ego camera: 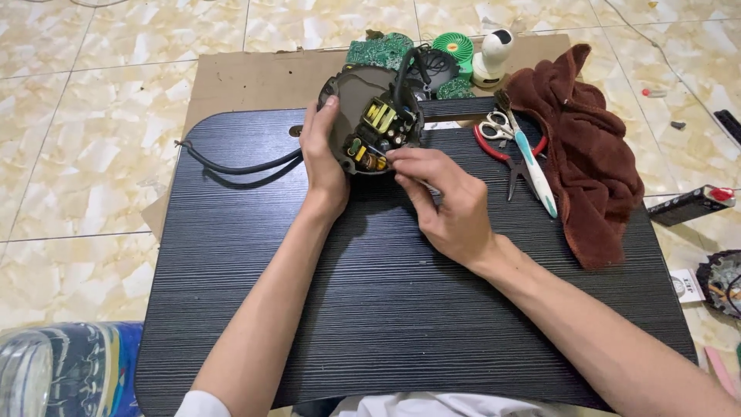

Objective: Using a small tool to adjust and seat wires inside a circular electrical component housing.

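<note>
- My left hand (323,158) wraps the left edge of a round circuit board (372,120), thumb up on its rim, propping it tilted at the far middle of the black ribbed table (386,309).
- My right hand (448,201) pinches at the board's lower edge; I cannot tell what the fingertips (395,157) grip.
- A black cable (231,164) trails left from the board.
- Just right lie scissors (496,127), red-handled pliers (511,166) and a toothbrush (534,166), beside a brown towel (590,147).
- Behind the board sit a green fan (454,46) and 1 white camera (494,55).
</note>
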